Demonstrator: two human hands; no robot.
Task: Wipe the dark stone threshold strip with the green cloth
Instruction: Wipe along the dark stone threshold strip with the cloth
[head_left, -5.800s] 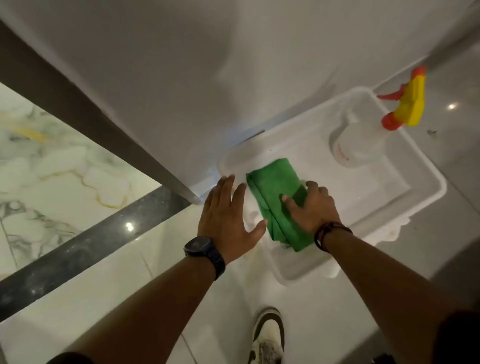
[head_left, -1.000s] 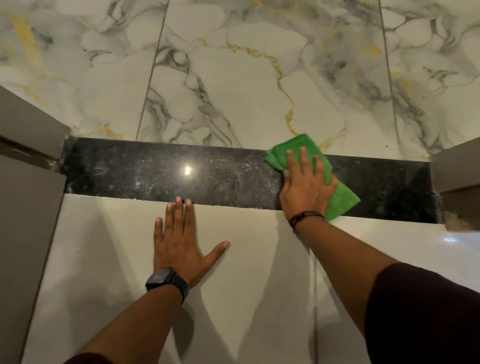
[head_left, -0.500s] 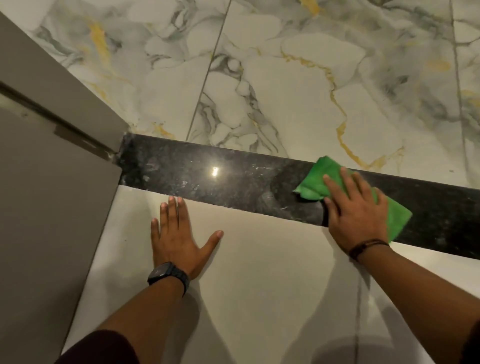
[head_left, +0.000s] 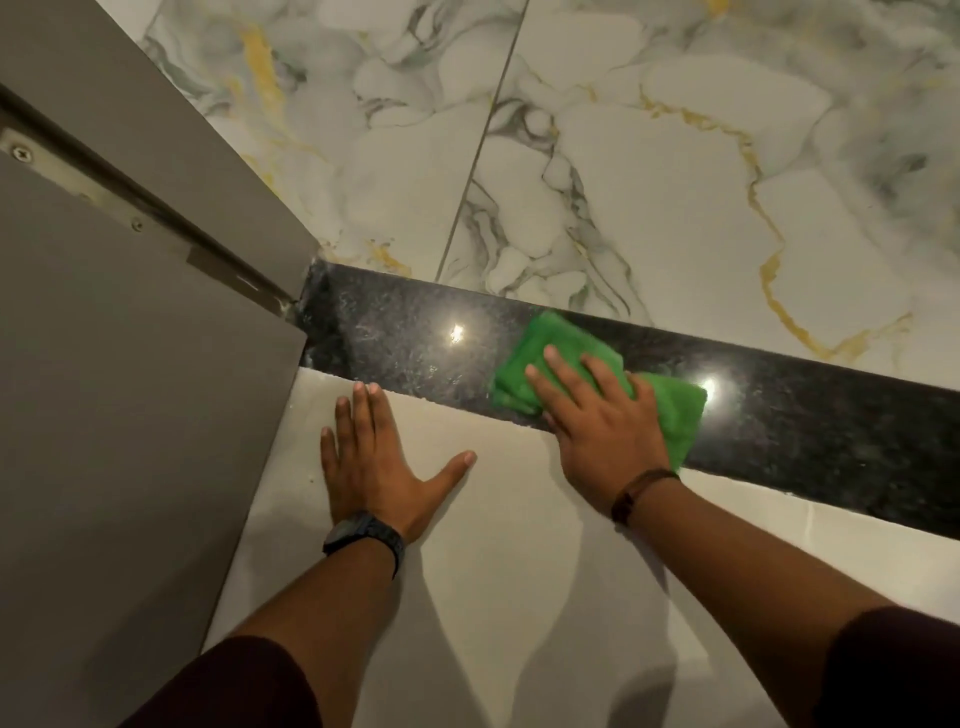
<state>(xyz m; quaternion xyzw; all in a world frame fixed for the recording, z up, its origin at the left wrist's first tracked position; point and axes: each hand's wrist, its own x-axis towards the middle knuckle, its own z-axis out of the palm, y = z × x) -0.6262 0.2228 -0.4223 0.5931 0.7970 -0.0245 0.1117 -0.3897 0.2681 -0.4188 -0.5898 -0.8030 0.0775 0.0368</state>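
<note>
The dark stone threshold strip (head_left: 395, 338) runs across the floor from the door frame at the left toward the lower right, glossy with two light reflections. A folded green cloth (head_left: 558, 345) lies on it near the middle. My right hand (head_left: 597, 415) presses flat on the cloth, fingers spread forward, its palm partly over the pale tile edge. Beside it, my left hand (head_left: 374, 457) rests flat on the plain pale tile just in front of the strip, fingers apart, fingertips almost touching the strip's near edge.
A grey door frame and door panel (head_left: 130, 415) with a metal hinge plate fill the left side and meet the strip's left end. Beyond the strip lies white marble floor (head_left: 649, 182) with grey and gold veins. Plain pale tile (head_left: 519, 597) lies under my arms.
My right hand has slid the green cloth leftward along the strip, closer to the door frame. My left hand has stayed planted on the tile. The view has shifted left.
</note>
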